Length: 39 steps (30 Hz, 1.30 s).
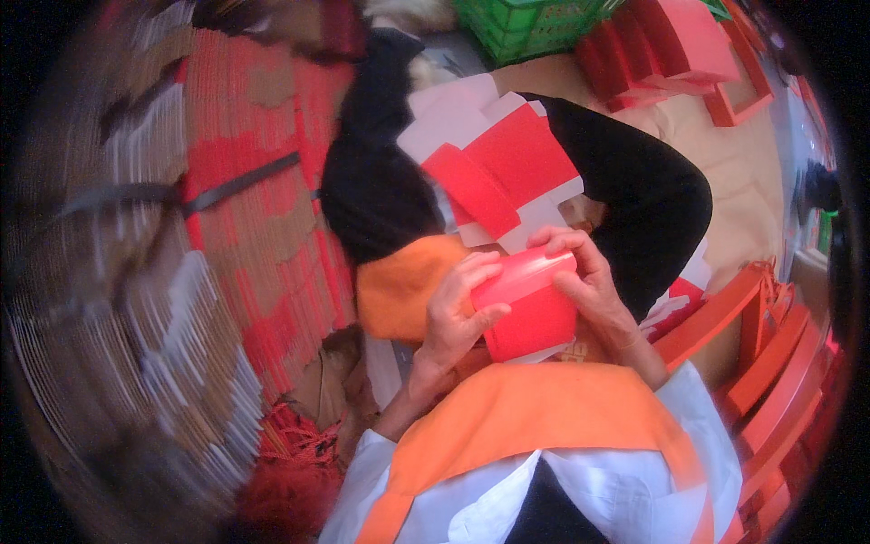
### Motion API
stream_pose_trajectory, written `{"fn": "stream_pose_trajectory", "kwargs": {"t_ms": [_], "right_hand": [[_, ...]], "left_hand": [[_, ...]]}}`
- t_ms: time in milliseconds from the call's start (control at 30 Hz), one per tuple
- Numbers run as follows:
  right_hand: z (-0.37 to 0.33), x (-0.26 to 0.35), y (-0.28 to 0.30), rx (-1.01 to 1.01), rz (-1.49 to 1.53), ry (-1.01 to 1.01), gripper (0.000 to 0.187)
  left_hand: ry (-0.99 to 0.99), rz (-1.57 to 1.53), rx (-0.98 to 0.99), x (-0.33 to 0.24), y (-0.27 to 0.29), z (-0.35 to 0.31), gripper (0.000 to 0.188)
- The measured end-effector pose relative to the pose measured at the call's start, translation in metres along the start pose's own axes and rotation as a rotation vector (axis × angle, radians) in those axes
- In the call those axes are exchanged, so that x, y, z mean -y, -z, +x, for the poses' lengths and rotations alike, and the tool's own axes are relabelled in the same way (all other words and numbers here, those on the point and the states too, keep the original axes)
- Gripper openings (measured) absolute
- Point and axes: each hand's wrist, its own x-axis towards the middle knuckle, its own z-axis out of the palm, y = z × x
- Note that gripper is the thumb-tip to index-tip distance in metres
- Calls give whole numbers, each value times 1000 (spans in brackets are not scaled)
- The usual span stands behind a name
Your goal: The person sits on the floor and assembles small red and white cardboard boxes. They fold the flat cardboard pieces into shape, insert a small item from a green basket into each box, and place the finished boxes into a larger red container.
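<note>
In front of my orange apron, both hands hold a red cardboard piece (530, 317), bent over with a shiny crease along its top. My left hand (458, 304) grips its left side, thumb on the near face and fingers over the upper edge. At the upper right corner, my right hand (589, 272) pinches it between thumb and curled fingers. Beyond the hands, several red-and-white cardboard blanks (530, 150) lie overlapping between my black-clad legs. A red strip (471, 189) rests across them.
Tall stacks of flat red and brown cardboard (249, 181) stand at the left, one crossed by a dark strap. A green crate (535, 27) is at the far side. Red box shapes (657, 50) sit far right; orange-red frames (770, 363) line the near right.
</note>
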Motion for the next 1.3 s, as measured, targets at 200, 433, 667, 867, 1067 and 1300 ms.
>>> {"fn": "stream_pose_trajectory", "kwargs": {"t_ms": [200, 433, 667, 867, 1067, 1300], "right_hand": [[3, 14, 3, 39, -242, 25, 17], [7, 20, -2, 31, -354, 25, 11], [3, 12, 1, -20, -196, -82, 13], [4, 3, 2, -57, -265, -26, 15], [4, 2, 0, -81, -236, -38, 20], [5, 5, 2, -47, -178, -127, 23]], "left_hand": [[-106, 160, 19, -10, 4, 8, 30], [101, 99, 72, -16, 6, 13, 22], [10, 8, -63, -12, -9, 5, 18], [-92, 125, -98, 1, -14, -2, 24], [-153, 144, -101, 0, -15, -2, 30], [-209, 159, -33, 7, -11, -2, 31]]}}
